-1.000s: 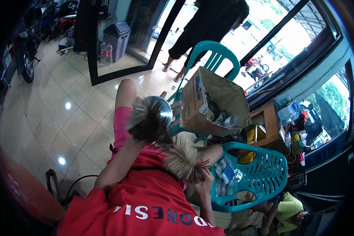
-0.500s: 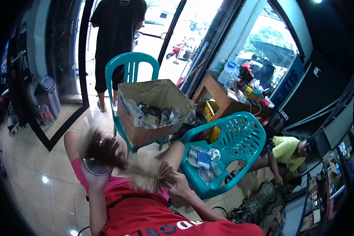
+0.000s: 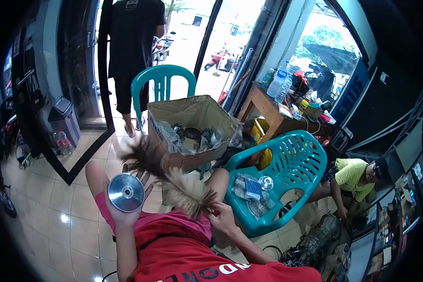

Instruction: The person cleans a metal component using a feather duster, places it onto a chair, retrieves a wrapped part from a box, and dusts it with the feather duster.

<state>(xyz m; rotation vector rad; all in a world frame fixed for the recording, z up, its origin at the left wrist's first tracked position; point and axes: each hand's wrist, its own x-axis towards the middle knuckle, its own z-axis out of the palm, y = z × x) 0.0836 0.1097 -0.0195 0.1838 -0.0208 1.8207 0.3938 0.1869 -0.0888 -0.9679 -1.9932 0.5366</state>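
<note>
A shiny round metal part (image 3: 126, 192), with a small hub at its centre, rests against the palm of my left hand (image 3: 125, 217). The fingers of that hand spread behind it and show past its edge. My right hand (image 3: 222, 217) is closed around the handle end of a feather duster (image 3: 185, 188). Its feathers are pale brown near the hand and dark brown at the tip, which hangs just right of the metal part and above it, apart from it. Most of the duster's handle is hidden by my fingers.
An open cardboard box (image 3: 192, 113) of metal parts in plastic stands on a green chair (image 3: 163, 70). A second green chair (image 3: 286, 155) holds bagged parts (image 3: 251, 192). A wooden table (image 3: 263, 105) bears bottles. One person (image 3: 135, 42) stands at the doorway; another (image 3: 355, 178) crouches beside machinery (image 3: 315, 235).
The duster has come off the metal part, moving up and right, so the disc's face now shows. My left fingers have spread wider. The view has shifted slightly.
</note>
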